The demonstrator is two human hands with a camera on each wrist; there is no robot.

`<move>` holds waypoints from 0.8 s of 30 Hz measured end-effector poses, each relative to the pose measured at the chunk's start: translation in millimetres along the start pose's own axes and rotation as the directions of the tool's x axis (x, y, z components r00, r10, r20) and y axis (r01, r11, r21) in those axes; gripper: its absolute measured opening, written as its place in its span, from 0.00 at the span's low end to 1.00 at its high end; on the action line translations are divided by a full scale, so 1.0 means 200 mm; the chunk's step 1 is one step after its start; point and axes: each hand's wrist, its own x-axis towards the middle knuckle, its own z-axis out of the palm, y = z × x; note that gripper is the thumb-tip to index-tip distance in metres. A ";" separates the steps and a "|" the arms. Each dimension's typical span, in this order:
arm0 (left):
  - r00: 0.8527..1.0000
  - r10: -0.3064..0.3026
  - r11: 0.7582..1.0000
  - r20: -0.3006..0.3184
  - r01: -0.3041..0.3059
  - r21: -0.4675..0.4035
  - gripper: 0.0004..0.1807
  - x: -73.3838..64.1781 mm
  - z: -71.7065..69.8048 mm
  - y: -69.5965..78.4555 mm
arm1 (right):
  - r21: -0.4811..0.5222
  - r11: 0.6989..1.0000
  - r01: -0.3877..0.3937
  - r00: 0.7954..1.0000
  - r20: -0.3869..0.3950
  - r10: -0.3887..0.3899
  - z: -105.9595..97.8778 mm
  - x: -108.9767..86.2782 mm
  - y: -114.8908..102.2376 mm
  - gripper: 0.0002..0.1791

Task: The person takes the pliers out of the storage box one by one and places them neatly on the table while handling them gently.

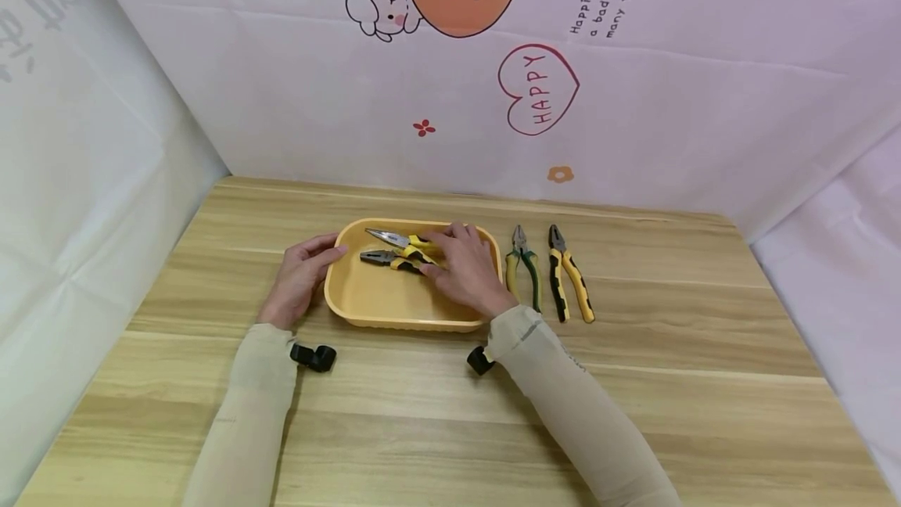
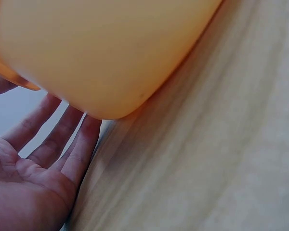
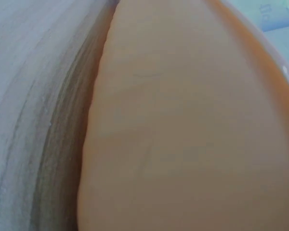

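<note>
A yellow plastic basin [image 1: 373, 300] stands on the table in the head view. At its left end my left hand [image 1: 294, 284] holds the rim, thumb on top; the left wrist view shows the fingers [image 2: 79, 149] against the basin's outer wall [image 2: 101, 57]. Inside lie long-nose pliers [image 1: 389, 238] and combination pliers [image 1: 380, 257], both with yellow-and-black handles and jaws pointing left. My right hand [image 1: 470, 268] reaches in over the near right rim and grips at their handles, hiding the handle ends. The right wrist view has only the basin's outer side [image 3: 183, 115], no hand.
Right of the basin, green-handled pliers [image 1: 519, 245] lie close to its wall. Beside them are more yellow-and-black pliers [image 1: 557, 241], jaws toward the back. A white printed cloth [image 1: 317, 100] hangs behind the wooden table [image 1: 394, 429].
</note>
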 end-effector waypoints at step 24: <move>1.000 -0.002 1.000 0.012 0.002 -0.005 0.29 0.00 -0.01 0.01 | 0.206 0.979 -0.005 0.990 -0.140 0.035 -0.16 -0.11 -0.08 0.28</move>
